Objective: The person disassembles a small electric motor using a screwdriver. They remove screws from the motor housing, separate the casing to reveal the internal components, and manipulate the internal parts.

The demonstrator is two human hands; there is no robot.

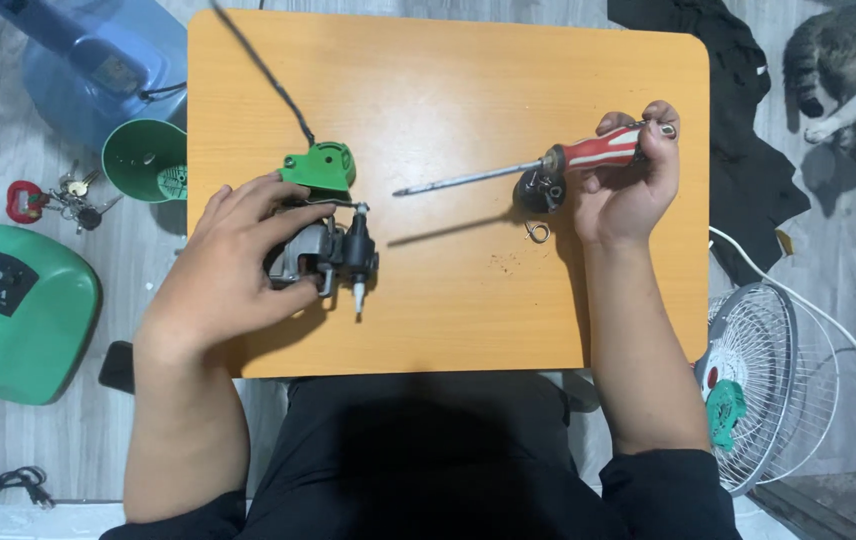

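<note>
Orange table [448,90]; motor [323,255] half hidden under left hand [233,265].

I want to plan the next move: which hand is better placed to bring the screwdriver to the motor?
Probably the right hand: it grips the screwdriver, tip toward the motor, which the left hand grips.

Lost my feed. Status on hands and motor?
Left hand grips motor on table. Right hand holds screwdriver, tip off the motor. Loose ring by right hand.
</note>
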